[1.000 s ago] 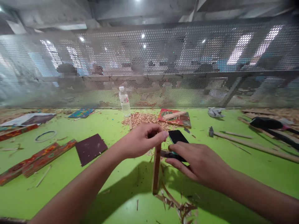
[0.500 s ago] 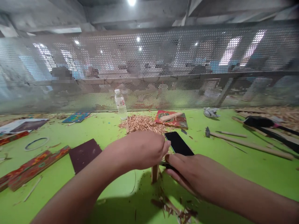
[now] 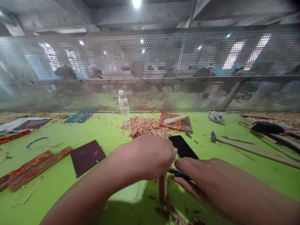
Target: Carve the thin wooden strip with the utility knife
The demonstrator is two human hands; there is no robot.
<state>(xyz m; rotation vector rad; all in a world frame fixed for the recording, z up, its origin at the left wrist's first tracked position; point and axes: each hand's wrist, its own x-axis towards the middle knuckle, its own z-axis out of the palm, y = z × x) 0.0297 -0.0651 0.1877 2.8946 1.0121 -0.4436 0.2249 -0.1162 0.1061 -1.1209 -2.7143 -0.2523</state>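
Observation:
My left hand (image 3: 150, 157) is closed round a wooden stick (image 3: 162, 189), whose lower end points down at the table; its upper part is hidden in my fist. Held in my right hand (image 3: 208, 178) is a knife with a dark handle (image 3: 181, 174). Its blade is mostly hidden between the two hands, which almost meet. Behind my right fingers lies a black phone (image 3: 184, 147). Wood shavings (image 3: 173, 214) are scattered under the stick, and a heap of shavings (image 3: 147, 126) rises beyond my left hand.
Left are brown sandpaper (image 3: 87, 157), painted strips (image 3: 39, 170) and a ring (image 3: 38, 143). A water bottle (image 3: 123, 106) stands near the perforated screen (image 3: 150, 62). A painted board (image 3: 185, 123) bears a wood piece. A hammer (image 3: 248, 148), crumpled paper (image 3: 216, 116) and a black brush-like object (image 3: 267, 128) lie right.
Both hands, with the stick and knife, have shifted slightly right and down in the view. The surroundings have moved a little the same way. The grips look unchanged.

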